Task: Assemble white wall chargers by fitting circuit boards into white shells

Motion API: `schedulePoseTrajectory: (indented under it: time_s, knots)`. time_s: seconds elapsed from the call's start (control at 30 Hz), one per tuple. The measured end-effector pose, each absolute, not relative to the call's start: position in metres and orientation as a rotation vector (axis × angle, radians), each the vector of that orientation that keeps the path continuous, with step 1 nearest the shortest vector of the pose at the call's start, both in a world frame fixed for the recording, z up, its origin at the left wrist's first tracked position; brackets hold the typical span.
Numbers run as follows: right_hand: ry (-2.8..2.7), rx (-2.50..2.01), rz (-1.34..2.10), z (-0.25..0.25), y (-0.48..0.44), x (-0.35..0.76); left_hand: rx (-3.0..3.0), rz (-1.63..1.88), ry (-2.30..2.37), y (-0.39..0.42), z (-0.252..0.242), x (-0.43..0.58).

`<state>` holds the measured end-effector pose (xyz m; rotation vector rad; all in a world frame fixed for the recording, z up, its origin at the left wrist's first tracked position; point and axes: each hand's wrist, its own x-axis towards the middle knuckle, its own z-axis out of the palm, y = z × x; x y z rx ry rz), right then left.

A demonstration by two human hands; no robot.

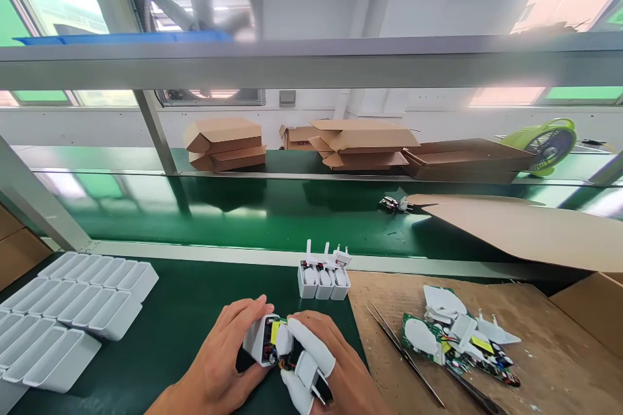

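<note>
Near the bottom middle, my left hand (221,356) grips a white plastic housing (254,341), its open side turned right. My right hand (343,363), with white finger cots on thumb and index finger, pinches a small circuit board assembly (283,340) with a yellow part and a white piece. The assembly meets the housing's opening; how far it sits inside I cannot tell. A white plug piece (306,369) shows between the right fingers. Just beyond my hands stand three white housings (324,286) side by side, with boards and plug pieces at their tops.
Empty white housings (97,308) stand in rows at left. On a brown board (389,369) at right lie tweezers (403,353), a dark-handled tool (474,392) and a pile of circuit boards (452,337). Behind runs a green conveyor belt (272,220) with cardboard (525,227) on it.
</note>
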<state>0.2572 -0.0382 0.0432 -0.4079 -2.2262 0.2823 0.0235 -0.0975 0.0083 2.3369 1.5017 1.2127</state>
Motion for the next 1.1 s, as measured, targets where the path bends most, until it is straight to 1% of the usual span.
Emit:
schedulePoseTrajectory:
  time_s: [0.5, 0.73, 0.97, 1.1]
  knots:
    - [-2.241, -0.439, 0.358, 0.0508, -0.0416, 0.2558, 2.359, 1.227, 1.51, -0.0974, 0.0155, 0.0267]
    - [-2.25, -0.431, 0.358, 0.0484, -0.0406, 0.2565, 2.376, 1.254, 1.505, -0.0973, 0.0179, 0.0282]
    - [-2.252, -0.441, 0.362, 0.043, -0.0407, 0.2578, 2.352, 1.209, 1.527, -0.0968, 0.015, 0.0279]
    - [-2.271, -0.451, 0.403, 0.042, -0.0418, 0.256, 2.31, 1.206, 1.455, -0.0986, 0.0146, 0.0314]
